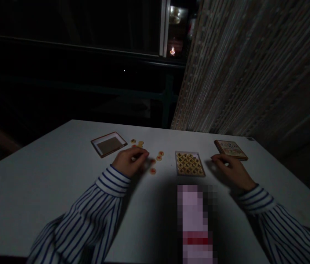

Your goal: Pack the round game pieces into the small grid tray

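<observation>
Loose xiangqi pieces [153,171] with red characters lie scattered on the white table beside my left hand [130,160]. That hand hovers over some of them, thumb and fingers pinched together; whatever is between the fingertips is hidden. To its right, a shallow square box [176,167] holds rows of xiangqi pieces [187,165] with black characters, and its far right corner shows a bare spot. Just right of this box, my right hand [233,171] rests near the table with its fingers curled in, and no piece shows in it.
An open shallow tray [99,154] with a brown-grey base lies at the far left. A flat printed box or lid [232,149] lies at the far right. Beyond the table [47,176] hang a string curtain [221,66] and a dark window. A blurred patch covers the near middle.
</observation>
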### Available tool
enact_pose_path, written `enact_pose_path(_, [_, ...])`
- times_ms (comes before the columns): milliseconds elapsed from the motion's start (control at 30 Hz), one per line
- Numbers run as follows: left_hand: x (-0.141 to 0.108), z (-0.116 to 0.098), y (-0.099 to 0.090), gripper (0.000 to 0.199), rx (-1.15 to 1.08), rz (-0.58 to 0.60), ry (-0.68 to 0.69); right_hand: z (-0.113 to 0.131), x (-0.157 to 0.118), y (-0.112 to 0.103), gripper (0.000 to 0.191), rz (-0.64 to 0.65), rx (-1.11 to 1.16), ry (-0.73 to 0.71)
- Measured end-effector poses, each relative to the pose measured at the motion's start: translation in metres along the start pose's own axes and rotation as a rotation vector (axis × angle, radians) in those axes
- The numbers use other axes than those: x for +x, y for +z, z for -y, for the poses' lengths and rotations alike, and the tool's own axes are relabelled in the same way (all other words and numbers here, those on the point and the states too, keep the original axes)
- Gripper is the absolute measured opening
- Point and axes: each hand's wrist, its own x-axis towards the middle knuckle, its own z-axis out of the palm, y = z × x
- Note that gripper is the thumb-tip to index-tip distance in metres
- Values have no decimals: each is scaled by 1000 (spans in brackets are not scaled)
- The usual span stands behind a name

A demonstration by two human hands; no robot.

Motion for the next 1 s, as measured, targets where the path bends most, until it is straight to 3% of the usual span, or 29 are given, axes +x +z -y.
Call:
enact_pose_path(167, [20,28,-21,31,39,-60,-129,33,32,-5,27,76,-79,-156])
enact_pose_path(367, [43,63,-35,30,51,-40,-144,68,82,11,24,146,-114,-282])
enact_pose_path(533, [60,91,-46,32,142,-11,-169,97,120,42,21,244,-117,-404])
enact_pose_path(667, [67,99,-50,34,285,72,-169,116,142,76,22,338,-150,-452])
enact_pose_path(867, [74,113,-42,37,421,219,-102,135,168,122,24,438,-188,-496])
enact_pose_path(1000, [81,125,-36,31,354,250,-64,146,180,147,26,499,-188,-480])
